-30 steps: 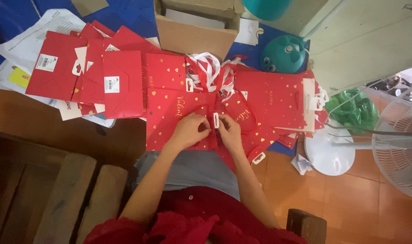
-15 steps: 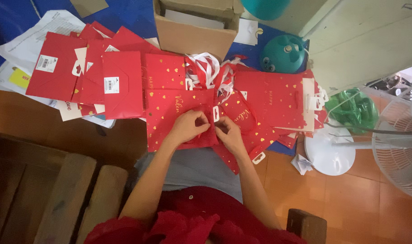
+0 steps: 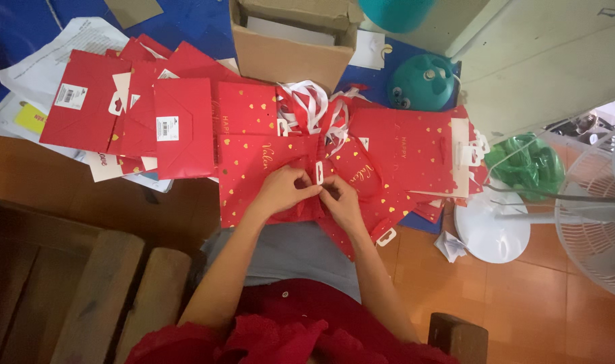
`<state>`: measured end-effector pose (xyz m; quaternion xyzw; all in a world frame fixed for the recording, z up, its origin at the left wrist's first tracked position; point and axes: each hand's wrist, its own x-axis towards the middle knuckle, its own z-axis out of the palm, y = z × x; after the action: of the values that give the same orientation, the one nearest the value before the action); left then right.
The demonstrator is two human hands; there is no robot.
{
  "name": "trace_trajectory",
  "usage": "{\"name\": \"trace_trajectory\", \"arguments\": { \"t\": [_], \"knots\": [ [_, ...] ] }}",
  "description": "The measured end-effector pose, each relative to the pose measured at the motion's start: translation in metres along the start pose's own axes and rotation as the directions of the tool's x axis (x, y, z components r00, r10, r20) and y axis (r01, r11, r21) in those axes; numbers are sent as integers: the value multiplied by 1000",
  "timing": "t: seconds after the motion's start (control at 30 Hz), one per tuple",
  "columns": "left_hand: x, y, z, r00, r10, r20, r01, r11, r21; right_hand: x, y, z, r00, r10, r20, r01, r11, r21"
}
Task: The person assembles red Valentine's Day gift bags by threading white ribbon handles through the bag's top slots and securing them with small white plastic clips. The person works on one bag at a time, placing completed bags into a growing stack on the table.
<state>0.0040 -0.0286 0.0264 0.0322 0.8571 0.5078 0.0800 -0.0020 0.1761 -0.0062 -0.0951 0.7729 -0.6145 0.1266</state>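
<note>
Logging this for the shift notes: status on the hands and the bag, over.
Left hand and right hand pinching white hang tag on red gift bag. More red bags piled around. Nothing blocking.

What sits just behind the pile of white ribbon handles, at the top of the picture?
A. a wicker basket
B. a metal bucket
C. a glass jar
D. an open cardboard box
D: an open cardboard box stands just beyond the white ribbon handles, past the red gift bag that both hands work on.
</note>
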Motion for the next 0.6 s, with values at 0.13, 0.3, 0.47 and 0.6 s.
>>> {"name": "trace_trajectory", "arguments": {
  "t": [0.13, 0.3, 0.47, 0.6],
  "knots": [
    [-1, -3, 3, 1000, -12, 1, 12, 999, -50, 0, 3, 1, 1000, -5, -13, 4, 1000, -27],
    [-2, -3, 2, 999, -43, 22, 46, 985, -168, 1, 3, 2, 999, 32, -16, -33, 994, -106],
    [-4, -4, 0, 998, -60, 11, 61, 976, -207, 1, -6, 1, 1000, 18, -19, -19, 999, -28],
    [-5, -5, -2, 995, -92, 23, 95, 964, -248, -1, -18, 0, 999, 41, 25, -40, 999, -26]
  ]
}}
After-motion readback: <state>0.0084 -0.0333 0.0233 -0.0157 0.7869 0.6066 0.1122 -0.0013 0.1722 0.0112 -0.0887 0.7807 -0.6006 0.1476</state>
